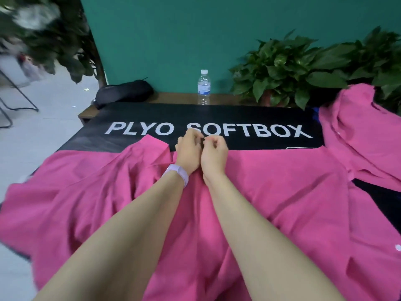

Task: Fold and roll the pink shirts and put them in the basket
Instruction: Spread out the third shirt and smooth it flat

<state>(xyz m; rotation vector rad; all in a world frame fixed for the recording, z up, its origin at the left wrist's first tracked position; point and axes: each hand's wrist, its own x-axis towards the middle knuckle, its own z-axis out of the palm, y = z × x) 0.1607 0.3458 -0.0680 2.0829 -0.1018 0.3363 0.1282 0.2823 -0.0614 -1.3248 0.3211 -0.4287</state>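
Observation:
A large pink shirt [271,192] lies spread and wrinkled over a black soft box [134,114], reaching toward me under both forearms. My left hand [188,151] and my right hand [213,153] are side by side at the shirt's far edge, just below the white lettering. Both have curled fingers over the black surface; whether they pinch the hem is hidden. A second pink shirt [360,135] lies crumpled at the right. No basket is in view.
A water bottle [204,88] stands on a wooden ledge [178,98] behind the box, with a black bag [123,92] to its left. Potted plants [303,68] crowd the back right. A teal wall rises behind. Pale floor and chair legs [19,103] lie left.

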